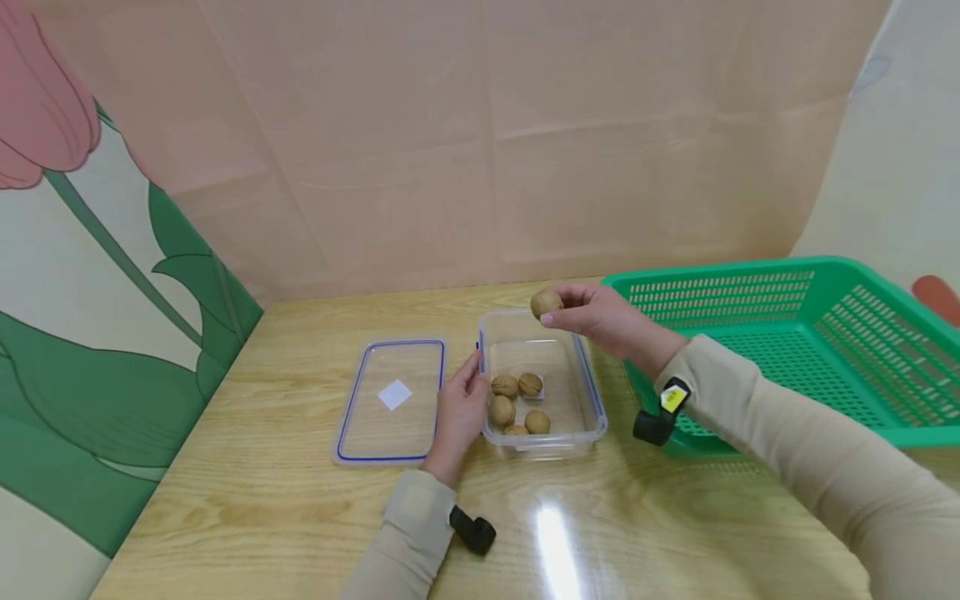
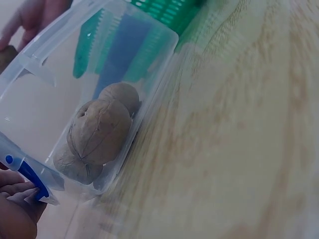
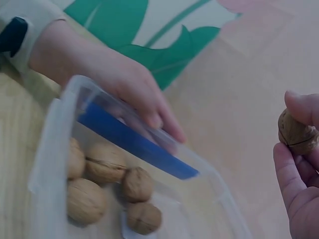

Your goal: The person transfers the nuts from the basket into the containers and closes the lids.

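Between thumb and fingertips my right hand [image 1: 603,321] pinches a walnut [image 1: 545,303], raised over the far right part of a clear plastic food container [image 1: 592,392]. Several more walnuts [image 1: 502,410] lie in the container's near left part, grouped together in the right wrist view. My left hand [image 1: 459,410] holds the container's left side. In the left wrist view its fingers [image 2: 20,196] curl at the blue-edged side flap [image 2: 34,179]. The container's matching lid [image 1: 390,429], clear with a blue seal line, lies flat to the left of that hand.
A large green plastic basket [image 1: 795,350] stands on the right, beneath and beside my right forearm. The wooden table [image 1: 270,450] meets a beige covering [image 1: 420,167] at the back. A wall with painted flowers [image 1: 90,400] borders the left.
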Demonstrator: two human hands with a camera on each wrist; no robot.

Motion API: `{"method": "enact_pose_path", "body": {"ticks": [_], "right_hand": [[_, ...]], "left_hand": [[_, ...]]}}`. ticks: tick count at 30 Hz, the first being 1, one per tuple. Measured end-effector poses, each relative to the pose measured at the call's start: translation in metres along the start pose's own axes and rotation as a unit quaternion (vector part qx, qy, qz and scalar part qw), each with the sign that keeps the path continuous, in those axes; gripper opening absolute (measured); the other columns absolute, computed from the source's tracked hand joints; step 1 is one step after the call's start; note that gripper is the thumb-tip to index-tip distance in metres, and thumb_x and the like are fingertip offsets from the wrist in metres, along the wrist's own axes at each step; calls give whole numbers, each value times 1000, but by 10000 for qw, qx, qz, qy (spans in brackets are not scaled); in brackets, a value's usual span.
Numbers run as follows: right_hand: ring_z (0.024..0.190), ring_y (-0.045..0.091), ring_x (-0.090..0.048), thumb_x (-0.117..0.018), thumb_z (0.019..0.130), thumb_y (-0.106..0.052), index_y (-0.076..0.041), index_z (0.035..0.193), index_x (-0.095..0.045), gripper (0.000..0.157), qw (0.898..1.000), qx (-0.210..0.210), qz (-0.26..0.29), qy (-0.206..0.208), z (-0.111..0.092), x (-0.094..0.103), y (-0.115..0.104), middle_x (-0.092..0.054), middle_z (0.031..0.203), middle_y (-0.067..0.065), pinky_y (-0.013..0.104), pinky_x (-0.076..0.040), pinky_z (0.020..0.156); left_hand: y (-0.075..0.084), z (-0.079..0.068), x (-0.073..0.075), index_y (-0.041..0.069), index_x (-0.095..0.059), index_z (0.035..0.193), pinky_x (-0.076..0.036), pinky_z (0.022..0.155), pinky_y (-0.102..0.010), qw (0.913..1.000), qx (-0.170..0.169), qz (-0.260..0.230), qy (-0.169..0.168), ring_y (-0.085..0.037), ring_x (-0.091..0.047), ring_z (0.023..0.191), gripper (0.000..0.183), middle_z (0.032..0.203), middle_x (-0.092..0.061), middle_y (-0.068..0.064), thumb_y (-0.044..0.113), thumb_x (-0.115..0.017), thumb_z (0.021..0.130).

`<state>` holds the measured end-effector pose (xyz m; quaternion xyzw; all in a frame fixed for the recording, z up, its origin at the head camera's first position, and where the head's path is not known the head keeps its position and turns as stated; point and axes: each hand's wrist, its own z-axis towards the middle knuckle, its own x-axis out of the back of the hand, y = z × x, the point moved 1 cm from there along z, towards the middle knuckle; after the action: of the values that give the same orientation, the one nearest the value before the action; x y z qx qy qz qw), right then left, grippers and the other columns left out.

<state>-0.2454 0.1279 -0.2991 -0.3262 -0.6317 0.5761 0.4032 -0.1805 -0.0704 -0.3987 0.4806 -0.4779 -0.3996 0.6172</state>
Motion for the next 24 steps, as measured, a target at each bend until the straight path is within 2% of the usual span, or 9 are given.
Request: {"method": "enact_pose_path", "body": {"ticks": [5, 8, 14, 24], "right_hand": [[91, 13, -54, -64, 84, -8, 4, 121, -53, 40, 9991, -264, -238, -210, 2, -15, 6, -59, 95, -2, 27, -49, 85], [93, 16, -54, -64, 84, -6, 5, 124, -51, 44, 9983, -356, -270, -363, 4, -22, 9, -58, 99, 1, 30, -48, 88], [95, 16, -54, -66, 82, -6, 3, 123, -53, 44, 9959, -433, -498, -611, 7, -35, 11, -58, 101, 3, 28, -49, 87], [96, 19, -55, -70, 79, -9, 1, 116, -59, 40, 9904, -570, -1167, -474, 14, -49, 19, -59, 102, 6, 32, -49, 88]], "left_hand": [[-1, 1, 0, 8, -48, 134, -42, 102, -34, 9999, -103, 45, 39, -20, -48, 122, 44, 136, -49, -9, 7, -49, 90], [-2, 1, 0, 8, -49, 133, -41, 104, -34, 9998, -161, 72, 59, -20, -47, 124, 44, 135, -50, -9, 8, -49, 89], [-1, 1, 1, 8, -49, 133, -41, 104, -34, 9998, -185, 90, 46, -21, -47, 124, 44, 135, -50, -8, 8, -49, 89], [-1, 2, 0, 10, -49, 133, -41, 103, -32, 9999, -134, 29, 48, -20, -45, 125, 44, 135, -49, -8, 9, -49, 89]]}}
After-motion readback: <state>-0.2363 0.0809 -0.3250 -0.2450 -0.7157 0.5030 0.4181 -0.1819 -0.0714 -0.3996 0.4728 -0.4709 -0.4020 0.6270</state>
